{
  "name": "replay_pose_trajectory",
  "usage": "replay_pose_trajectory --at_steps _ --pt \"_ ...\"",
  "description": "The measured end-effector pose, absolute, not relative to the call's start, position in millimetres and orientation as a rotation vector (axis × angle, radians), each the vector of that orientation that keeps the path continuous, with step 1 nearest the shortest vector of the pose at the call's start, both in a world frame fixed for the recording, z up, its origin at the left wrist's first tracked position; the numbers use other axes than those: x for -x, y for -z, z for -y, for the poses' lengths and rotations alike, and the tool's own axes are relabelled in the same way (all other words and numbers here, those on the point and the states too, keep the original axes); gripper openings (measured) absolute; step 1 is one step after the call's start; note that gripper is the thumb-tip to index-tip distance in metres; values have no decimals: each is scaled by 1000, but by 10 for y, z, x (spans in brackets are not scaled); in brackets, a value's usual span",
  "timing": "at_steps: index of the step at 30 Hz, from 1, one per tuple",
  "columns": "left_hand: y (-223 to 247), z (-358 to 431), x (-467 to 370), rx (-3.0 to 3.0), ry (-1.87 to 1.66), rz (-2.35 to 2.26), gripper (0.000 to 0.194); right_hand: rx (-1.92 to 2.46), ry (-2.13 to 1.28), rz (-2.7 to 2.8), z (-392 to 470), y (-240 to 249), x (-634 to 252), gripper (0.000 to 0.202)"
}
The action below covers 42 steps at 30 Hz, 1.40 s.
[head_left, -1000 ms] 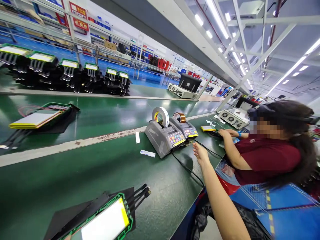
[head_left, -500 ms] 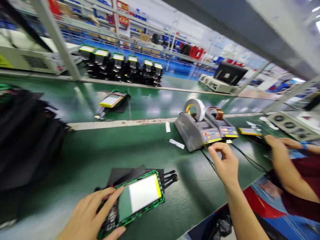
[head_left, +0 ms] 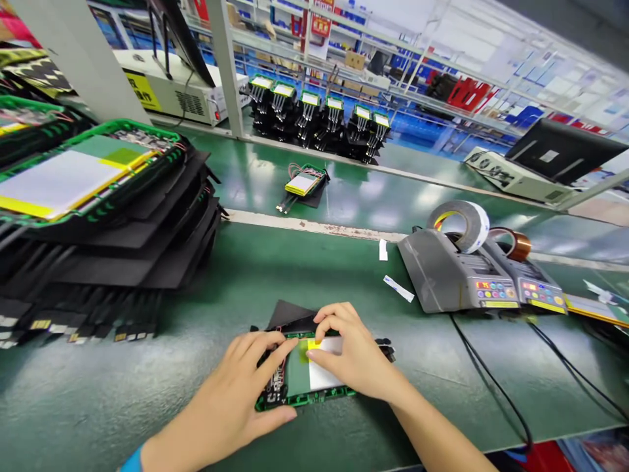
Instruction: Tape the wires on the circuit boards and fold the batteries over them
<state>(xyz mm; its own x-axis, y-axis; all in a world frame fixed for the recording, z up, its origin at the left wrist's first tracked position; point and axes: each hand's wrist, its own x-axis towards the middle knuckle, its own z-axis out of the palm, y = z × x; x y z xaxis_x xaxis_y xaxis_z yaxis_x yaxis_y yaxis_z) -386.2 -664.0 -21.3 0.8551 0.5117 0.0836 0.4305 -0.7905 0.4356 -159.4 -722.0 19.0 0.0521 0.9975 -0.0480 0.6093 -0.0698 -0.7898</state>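
Observation:
In front of me on the bench lies a green-framed electronic unit [head_left: 299, 393] with a flat white battery pack [head_left: 323, 377] in it. My left hand [head_left: 240, 387] holds its left end, the fingers over the far edge and the thumb at the near edge. My right hand [head_left: 354, 357] is above the battery pack, thumb and forefinger closed on a small piece of yellow tape [head_left: 311, 345]. The tape touches the line between the pack and the greenish area beside it. Black cables [head_left: 388, 347] stick out at the unit's right end, partly behind my right hand.
A tall stack of similar units [head_left: 122, 229] stands at left. Two tape dispensers [head_left: 457, 282] with tape rolls [head_left: 462, 226] sit at right, their cables running forward. Another unit [head_left: 304, 183] lies farther back. White strips [head_left: 398, 288] lie near the dispensers.
My right hand has come from the tape dispenser to the unit, with yellow tape at its fingertips. My left hand stays on the unit. The view has turned left, showing more of the stack.

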Motion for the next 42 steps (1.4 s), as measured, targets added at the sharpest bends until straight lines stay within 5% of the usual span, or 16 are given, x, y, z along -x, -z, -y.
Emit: replay_pose_trajectory --at_steps 7,12,17,25,42 --pt "236 6625 3883 -2551 -219 -671 72 1817 -605 1669 7244 -15 1689 16" --pt "199 6587 3878 -2528 -178 -655 73 1827 -259 1697 7318 66 1722 41" --pt "181 6574 3869 -2540 -182 -634 72 1693 -3 1947 7349 83 1738 5" --pt "188 6592 3857 -2594 -217 -628 72 1672 -92 2049 7284 68 1741 22" --pt "143 6614 3834 -2630 -254 -661 70 1743 -67 2018 7446 34 1575 23"
